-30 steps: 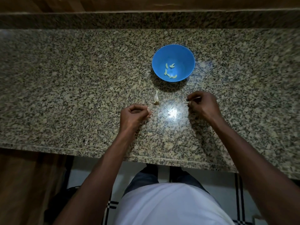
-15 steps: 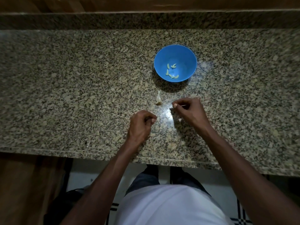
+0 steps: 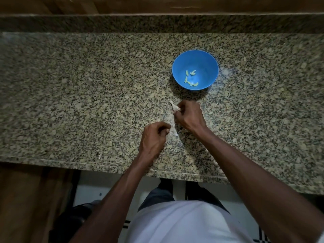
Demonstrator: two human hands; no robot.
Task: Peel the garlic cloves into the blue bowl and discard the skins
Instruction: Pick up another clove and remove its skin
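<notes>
The blue bowl (image 3: 208,64) stands on the granite counter with several pale peeled cloves (image 3: 191,78) in its bottom. Just in front of it lies a white papery garlic piece (image 3: 174,106). My right hand (image 3: 190,116) has its curled fingertips pinched on that piece's near end. My left hand (image 3: 154,137) hovers a little nearer and to the left, with its fingers curled against the thumb around a small pale skin scrap that is mostly hidden.
Small white skin flakes (image 3: 176,134) lie on the counter (image 3: 87,102) between and below my hands, and one more skin flake (image 3: 100,156) lies near the front edge. A raised granite ledge (image 3: 157,23) runs along the back. The counter's front edge is close to my body.
My right hand moved left and forward to the garlic piece below the bowl and took hold of it. My left hand shifted slightly right and stayed curled.
</notes>
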